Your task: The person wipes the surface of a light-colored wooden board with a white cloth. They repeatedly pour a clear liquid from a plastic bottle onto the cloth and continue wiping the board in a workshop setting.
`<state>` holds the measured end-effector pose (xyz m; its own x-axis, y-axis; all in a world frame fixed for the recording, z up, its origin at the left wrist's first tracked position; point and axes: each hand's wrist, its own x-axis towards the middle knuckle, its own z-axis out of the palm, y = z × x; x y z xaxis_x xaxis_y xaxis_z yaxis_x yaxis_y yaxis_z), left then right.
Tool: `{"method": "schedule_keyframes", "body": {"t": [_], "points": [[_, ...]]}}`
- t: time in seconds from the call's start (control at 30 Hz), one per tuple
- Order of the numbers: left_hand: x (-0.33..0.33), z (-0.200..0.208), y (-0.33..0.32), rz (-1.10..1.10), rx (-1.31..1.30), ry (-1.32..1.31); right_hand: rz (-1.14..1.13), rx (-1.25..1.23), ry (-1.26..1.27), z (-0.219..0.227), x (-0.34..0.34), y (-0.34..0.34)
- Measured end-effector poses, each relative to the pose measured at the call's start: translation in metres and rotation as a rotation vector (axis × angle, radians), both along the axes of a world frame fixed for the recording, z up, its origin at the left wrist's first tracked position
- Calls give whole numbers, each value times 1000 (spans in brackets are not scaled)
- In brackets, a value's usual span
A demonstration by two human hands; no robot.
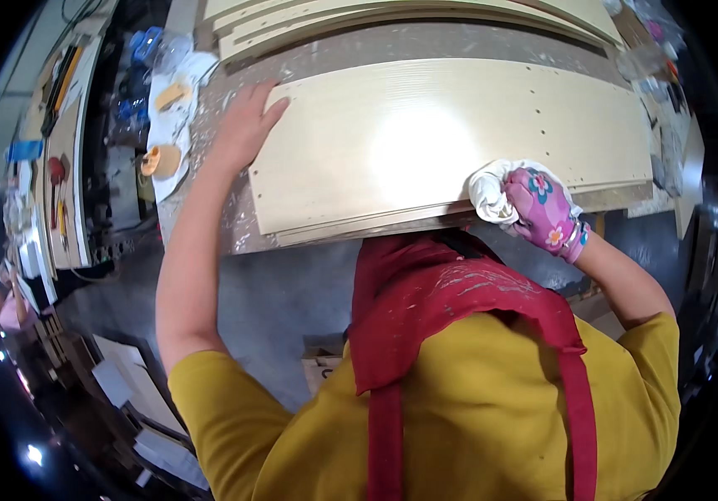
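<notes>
Tools, slim and dark or orange, lie well to the left of the left grip on a side counter. Nearer that grip, on a crumpled white sheet, sit a spongy-looking yellow-orange block and a rounded orange tub with an irregular opening. The left grip, bare, is spread open, palm down, fingers resting on the left end of a long pale panel and closed around nothing. Reaching from the left grip to the right one, this panel is flat and straight-edged, with faint lengthwise grain, small dark holes near both ends and a glare patch hiding its middle; further panel edges show beneath it. Paint-like specks mottle the main counter below. Beyond both grips stands a stack of similar pale boards; on their near side is a stained red apron. The right grip, in a pink flowered glove, is closed on a bunched white rag, covering part of the panel's near edge. Beyond it to the right lies a clear plastic container among clutter.
</notes>
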<state>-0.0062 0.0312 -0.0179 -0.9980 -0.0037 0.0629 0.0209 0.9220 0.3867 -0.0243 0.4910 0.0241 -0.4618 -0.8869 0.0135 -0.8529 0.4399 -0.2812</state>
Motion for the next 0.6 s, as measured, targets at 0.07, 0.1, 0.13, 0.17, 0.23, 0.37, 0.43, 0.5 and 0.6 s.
{"method": "schedule_keyframes", "body": {"t": [0.07, 0.1, 0.13, 0.17, 0.23, 0.37, 0.43, 0.5, 0.6], "points": [[0, -1, 4, -22, 67, 32, 7, 86, -80, 10, 3, -30], [0, -3, 0, -24, 44, 13, 9, 128, -119, 14, 6, -52], [1, -2, 1, -17, 39, -4, 93, 65, -178, 11, 12, -80], [-2, 2, 4, -16, 35, -16, 210, 17, -180, -3, 17, -111], [-1, 4, 3, -7, 24, -36, -122, 103, -862, 13, 40, -197], [-2, 5, 0, -4, 21, -63, 455, -57, -200, -2, 77, -301], [-1, 8, 0, 0, 16, -76, 393, -32, -246, -4, 74, -292], [4, 6, -1, 29, 17, -88, 298, -148, -259, -24, 70, -262], [-2, 0, -1, -3, 29, -68, 246, -45, -402, 0, 46, -207]]}}
